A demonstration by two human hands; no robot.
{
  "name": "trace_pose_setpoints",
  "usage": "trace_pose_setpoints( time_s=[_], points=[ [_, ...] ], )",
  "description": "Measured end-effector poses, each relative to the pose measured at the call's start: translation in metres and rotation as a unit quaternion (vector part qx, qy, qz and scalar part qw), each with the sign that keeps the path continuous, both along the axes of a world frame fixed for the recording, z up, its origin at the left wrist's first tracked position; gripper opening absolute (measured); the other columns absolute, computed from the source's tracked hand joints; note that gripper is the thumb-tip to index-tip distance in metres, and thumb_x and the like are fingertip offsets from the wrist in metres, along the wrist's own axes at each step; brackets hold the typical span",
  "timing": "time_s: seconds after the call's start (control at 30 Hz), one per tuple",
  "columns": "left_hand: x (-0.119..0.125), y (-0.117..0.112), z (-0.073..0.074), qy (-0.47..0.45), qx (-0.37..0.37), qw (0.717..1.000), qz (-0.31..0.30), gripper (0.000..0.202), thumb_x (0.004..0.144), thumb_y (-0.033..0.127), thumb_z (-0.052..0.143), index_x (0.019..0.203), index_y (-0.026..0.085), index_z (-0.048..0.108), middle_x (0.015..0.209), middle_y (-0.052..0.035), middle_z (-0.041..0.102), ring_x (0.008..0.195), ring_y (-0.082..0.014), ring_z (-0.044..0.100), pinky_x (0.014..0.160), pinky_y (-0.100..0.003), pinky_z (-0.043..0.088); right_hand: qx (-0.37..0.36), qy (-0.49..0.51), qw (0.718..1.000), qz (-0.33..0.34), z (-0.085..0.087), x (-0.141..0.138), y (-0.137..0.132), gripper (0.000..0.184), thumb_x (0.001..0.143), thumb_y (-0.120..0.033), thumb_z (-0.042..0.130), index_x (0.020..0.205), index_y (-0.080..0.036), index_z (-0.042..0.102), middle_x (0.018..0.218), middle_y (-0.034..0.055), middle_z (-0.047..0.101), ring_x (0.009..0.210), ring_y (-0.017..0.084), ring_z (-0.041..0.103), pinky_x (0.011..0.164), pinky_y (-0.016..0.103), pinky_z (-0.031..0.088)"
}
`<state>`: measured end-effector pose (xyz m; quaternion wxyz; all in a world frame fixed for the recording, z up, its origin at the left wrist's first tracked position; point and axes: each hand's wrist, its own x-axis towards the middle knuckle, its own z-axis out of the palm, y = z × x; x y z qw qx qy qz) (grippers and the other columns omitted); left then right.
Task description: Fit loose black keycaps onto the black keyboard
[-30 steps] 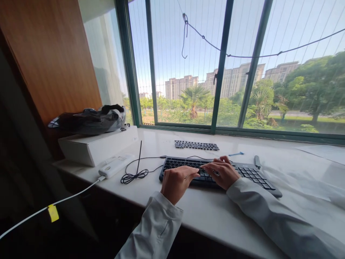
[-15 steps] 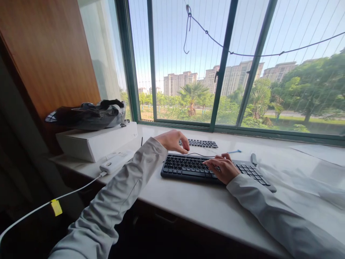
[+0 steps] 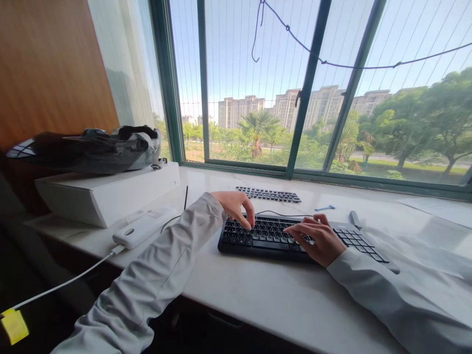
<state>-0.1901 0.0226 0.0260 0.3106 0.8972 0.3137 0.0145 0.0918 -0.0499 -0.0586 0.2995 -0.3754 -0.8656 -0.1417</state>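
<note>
Room, type unclear: white countertop (image 3: 254,290), window (image 3: 301,110), wooden panel (image 3: 55,64).

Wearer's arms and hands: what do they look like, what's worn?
Left hand and right hand: bare, five-fingered, no gloves or watch visible. Left sleeve and right sleeve: long, loose, light grey, creased fabric reaching the wrists; no markings visible.

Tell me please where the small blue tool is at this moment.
In the head view, the small blue tool lies on the white countertop right of centre, beyond the keyboard and right hand, right of the loose black keycaps.
</note>
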Motion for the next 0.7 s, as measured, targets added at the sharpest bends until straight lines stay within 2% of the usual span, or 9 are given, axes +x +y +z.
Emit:
trace_pose_setpoints(
  time_s=[0.17, 0.37, 0.47, 0.57, 0.7],
  points=[
    [-0.004, 0.003, -0.009, -0.011, 0.032, 0.999, -0.041, 0.026, 0.064, 0.039, 0.078, 0.086, 0.025, 0.077, 0.082, 0.0006, 0.074, 0.075, -0.0129, 0.065, 0.063, -0.020, 0.043, 0.024, -0.013, 1.000, -0.008, 0.000, 0.003, -0.002, 0.026, 0.096, -0.035, 0.046, 0.097, -0.031, 0.071, 0.075, -0.0004, 0.071, 0.068, 0.015, 0.061, 0.079, 0.037, 0.032],
    [-0.002, -0.001, -0.015, -0.022, 0.043, 0.998, -0.049, 0.027, 0.065, 0.042, 0.076, 0.086, 0.025, 0.077, 0.080, 0.0022, 0.074, 0.077, -0.0123, 0.063, 0.070, -0.020, 0.042, 0.069, -0.055, 0.996, -0.016, 0.013, -0.003, -0.007, 0.021, 0.094, -0.031, 0.049, 0.094, -0.027, 0.070, 0.075, -0.0002, 0.071, 0.069, 0.014, 0.060, 0.082, 0.036, 0.030],
    [0.000, 0.000, -0.019, -0.030, 0.057, 0.997, -0.043, 0.027, 0.064, 0.043, 0.077, 0.085, 0.026, 0.078, 0.075, 0.0030, 0.073, 0.073, -0.0114, 0.061, 0.068, -0.019, 0.041, 0.080, -0.116, 0.990, -0.001, 0.025, -0.019, -0.003, 0.022, 0.095, -0.030, 0.047, 0.093, -0.026, 0.068, 0.079, 0.0009, 0.072, 0.075, 0.015, 0.059, 0.086, 0.038, 0.028],
    [0.000, 0.000, -0.021, -0.015, 0.062, 0.997, -0.031, 0.029, 0.062, 0.044, 0.078, 0.083, 0.025, 0.079, 0.070, 0.0029, 0.072, 0.067, -0.0106, 0.059, 0.062, -0.020, 0.039, 0.081, -0.181, 0.980, 0.032, 0.036, -0.040, 0.004, 0.028, 0.096, -0.027, 0.041, 0.088, -0.025, 0.067, 0.073, 0.0026, 0.068, 0.078, 0.016, 0.057, 0.087, 0.036, 0.029],
    [-0.001, 0.000, -0.022, -0.004, 0.064, 0.998, -0.023, 0.032, 0.061, 0.045, 0.078, 0.085, 0.024, 0.079, 0.065, 0.0029, 0.070, 0.060, -0.0096, 0.055, 0.056, -0.020, 0.036, 0.095, -0.162, 0.981, 0.043, 0.032, -0.057, 0.013, 0.028, 0.096, -0.026, 0.040, 0.084, -0.024, 0.066, 0.069, 0.0025, 0.066, 0.076, 0.016, 0.055, 0.084, 0.035, 0.029]
  ],
)
